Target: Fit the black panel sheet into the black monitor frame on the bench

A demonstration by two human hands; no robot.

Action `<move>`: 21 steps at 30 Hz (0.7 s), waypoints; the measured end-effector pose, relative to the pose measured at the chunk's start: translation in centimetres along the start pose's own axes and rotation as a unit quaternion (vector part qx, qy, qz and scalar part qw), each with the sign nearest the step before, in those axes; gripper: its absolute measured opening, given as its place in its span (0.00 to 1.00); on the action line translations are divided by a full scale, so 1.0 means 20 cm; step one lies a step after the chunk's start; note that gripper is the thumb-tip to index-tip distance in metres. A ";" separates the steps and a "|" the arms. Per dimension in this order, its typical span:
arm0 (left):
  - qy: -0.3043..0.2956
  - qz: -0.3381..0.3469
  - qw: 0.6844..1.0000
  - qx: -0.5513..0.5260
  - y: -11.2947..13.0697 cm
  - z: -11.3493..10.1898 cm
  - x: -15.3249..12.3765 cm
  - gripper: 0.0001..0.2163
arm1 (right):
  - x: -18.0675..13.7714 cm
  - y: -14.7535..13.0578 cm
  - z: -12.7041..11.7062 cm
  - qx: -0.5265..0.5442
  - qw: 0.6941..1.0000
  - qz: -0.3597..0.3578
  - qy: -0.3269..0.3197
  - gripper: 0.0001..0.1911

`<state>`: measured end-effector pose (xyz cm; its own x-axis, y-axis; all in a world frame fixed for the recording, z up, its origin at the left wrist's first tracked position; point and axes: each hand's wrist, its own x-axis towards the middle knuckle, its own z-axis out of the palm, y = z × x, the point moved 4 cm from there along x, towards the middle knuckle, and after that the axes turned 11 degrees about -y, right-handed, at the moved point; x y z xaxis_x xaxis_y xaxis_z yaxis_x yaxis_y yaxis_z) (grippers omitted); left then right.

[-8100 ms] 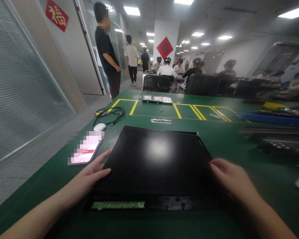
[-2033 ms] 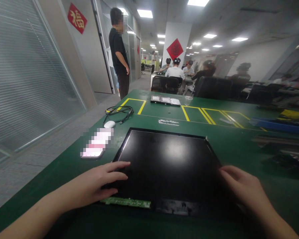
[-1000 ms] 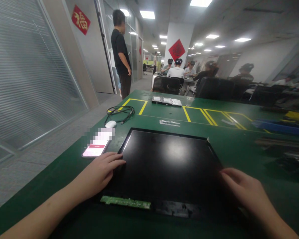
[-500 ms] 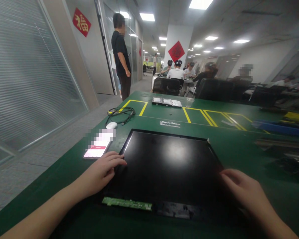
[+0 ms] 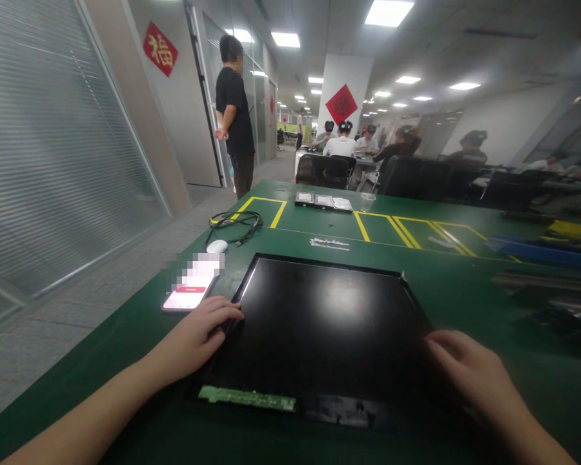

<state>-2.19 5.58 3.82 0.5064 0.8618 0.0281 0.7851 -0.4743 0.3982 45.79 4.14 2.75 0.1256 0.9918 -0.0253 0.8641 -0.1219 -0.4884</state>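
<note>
A black LCD panel (image 5: pixel 329 323) lies face up before me, with a lamp's glare on its screen. Along its near edge runs a narrow green circuit board (image 5: pixel 246 398). My left hand (image 5: pixel 206 336) grips the panel's left edge, its fingertips curled over the frame onto the screen. At the right edge my right hand (image 5: pixel 469 368) is closed on the frame, thumb side up; its other fingers are partly hidden and dark. Just beyond my left hand is a phone (image 5: pixel 188 298) with a lit screen.
On the green table (image 5: pixel 290 236) are a white mouse (image 5: pixel 217 247), a coiled black cable (image 5: pixel 237 226), a row of drive-like boxes (image 5: pixel 323 201) and a clear cup (image 5: pixel 367 201). A blue tray (image 5: pixel 542 250) lies right. A person in black (image 5: pixel 235 116) stands beyond; others sit farther back.
Both hands stay at the panel's edges, almost unmoved. The standing person's arm has moved back, with the hands now behind the body. The view has tilted very slightly.
</note>
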 end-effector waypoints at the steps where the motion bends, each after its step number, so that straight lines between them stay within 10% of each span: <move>1: 0.006 -0.006 1.000 0.000 0.00 0.00 0.00 0.19 | 0.00 0.00 0.00 0.004 1.000 0.005 -0.002 0.17; 11: 0.037 -0.085 0.995 -0.022 -0.09 0.07 -0.01 0.20 | -0.03 0.01 -0.08 0.084 0.991 0.107 0.020 0.17; 21: 0.019 -0.084 0.995 -0.057 -0.11 0.09 -0.03 0.21 | 0.04 0.07 0.00 0.023 0.997 0.065 -0.022 0.24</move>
<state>-3.49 5.85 1.26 0.3564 0.9342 -0.0131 0.8109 -0.3024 0.5010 47.21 4.73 2.09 0.2135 0.9685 -0.1286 0.8183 -0.2491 -0.5180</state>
